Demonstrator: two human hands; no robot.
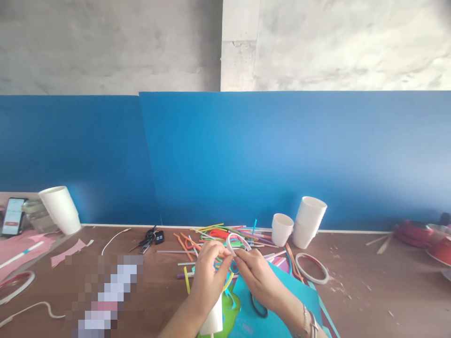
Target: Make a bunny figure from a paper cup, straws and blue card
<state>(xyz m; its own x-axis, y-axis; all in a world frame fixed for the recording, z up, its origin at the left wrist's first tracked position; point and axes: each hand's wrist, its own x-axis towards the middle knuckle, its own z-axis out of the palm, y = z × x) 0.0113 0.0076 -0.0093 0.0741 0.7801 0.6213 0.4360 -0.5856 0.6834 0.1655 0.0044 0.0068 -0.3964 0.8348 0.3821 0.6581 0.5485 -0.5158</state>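
Above the middle of the table, a roll of white double-sided tape [238, 236] is held upright between both hands. My left hand [210, 274] pinches at the roll's near left edge, thumb and forefinger closed together. My right hand [259, 277] grips its lower right side, fingers curled. Whether a loose tape end lies between the fingertips is too small to tell. Under my left wrist stands a white paper cup [214, 321], partly hidden by the forearm. Below the hands lie a green cut sheet [233, 315] and blue sheets [292, 293], with a dark looped handle [260, 307] on top.
Colourful straws [220, 233] are heaped behind my hands. Paper cups [309, 223] stand right of them, near another tape roll [312, 268]. Keys [148, 240], a stack of cups [62, 210] and a phone [14, 216] are on the left. A blue partition [282, 155] borders the table.
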